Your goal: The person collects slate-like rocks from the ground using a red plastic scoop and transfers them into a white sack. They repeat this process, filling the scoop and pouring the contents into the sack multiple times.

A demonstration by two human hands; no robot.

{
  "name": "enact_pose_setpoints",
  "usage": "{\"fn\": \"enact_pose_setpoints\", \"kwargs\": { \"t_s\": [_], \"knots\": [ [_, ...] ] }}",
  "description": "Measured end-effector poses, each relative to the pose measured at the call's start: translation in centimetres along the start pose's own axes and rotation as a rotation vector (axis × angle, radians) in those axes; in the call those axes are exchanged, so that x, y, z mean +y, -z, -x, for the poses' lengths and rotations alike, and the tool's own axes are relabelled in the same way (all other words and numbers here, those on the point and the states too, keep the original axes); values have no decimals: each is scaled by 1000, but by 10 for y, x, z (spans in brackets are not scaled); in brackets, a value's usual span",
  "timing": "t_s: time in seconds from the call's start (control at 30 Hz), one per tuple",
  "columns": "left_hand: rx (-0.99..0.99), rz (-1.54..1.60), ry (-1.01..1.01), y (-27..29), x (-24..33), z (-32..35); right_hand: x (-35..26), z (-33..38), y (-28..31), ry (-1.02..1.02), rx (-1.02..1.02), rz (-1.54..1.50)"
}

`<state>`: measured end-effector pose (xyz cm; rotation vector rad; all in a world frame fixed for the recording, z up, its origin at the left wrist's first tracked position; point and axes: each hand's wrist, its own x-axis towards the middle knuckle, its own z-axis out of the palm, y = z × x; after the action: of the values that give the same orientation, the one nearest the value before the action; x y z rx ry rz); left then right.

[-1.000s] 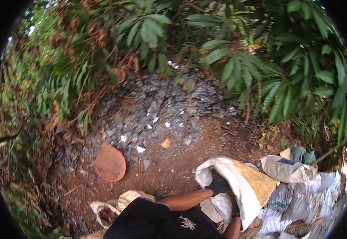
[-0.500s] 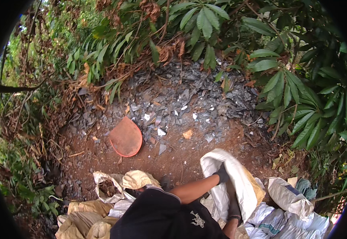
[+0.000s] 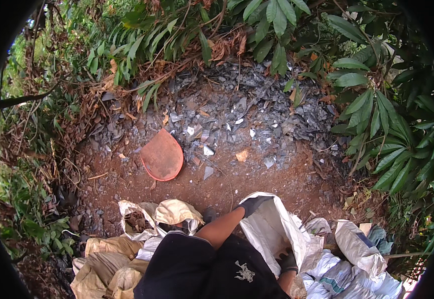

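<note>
A white woven sack stands in front of me with its mouth spread wide. My left hand, in a dark glove, grips its far rim at the left. Lower down, my right hand, gloved as well, is closed on the near edge of the same sack, its fingers partly hidden in the fold. Beyond the sack, a reddish-orange scoop-shaped pan lies on the bare soil. What the sack holds, if anything, cannot be seen.
Grey and white broken shards cover the ground further off. Beige sacks lie at my left, one opened sack beside them. White sacks are piled at right. Leafy branches hang over the far and right sides.
My left hand has moved left and outward from inside the sack to its far rim. The sack's mouth has opened wider and turned toward me, showing its inside.
</note>
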<state>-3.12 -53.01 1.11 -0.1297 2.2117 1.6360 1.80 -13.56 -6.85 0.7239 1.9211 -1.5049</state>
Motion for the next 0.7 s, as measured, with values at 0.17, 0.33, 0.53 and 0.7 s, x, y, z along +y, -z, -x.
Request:
{"fn": "enact_pose_setpoints", "kwargs": {
  "t_s": [0.17,0.33,0.53,0.7],
  "knots": [
    [29,60,-65,-12,-75,-6,-69,76,-78,-195,64,-110],
    [-177,231,-37,-7,-139,1,-33,33,-55,-242,-128,-546],
    [-230,619,484,42,-74,26,-72,49,-83,-137,9,-339],
    [-224,582,346,34,-64,8,-63,28,-62,-213,56,-352]
  ]
}}
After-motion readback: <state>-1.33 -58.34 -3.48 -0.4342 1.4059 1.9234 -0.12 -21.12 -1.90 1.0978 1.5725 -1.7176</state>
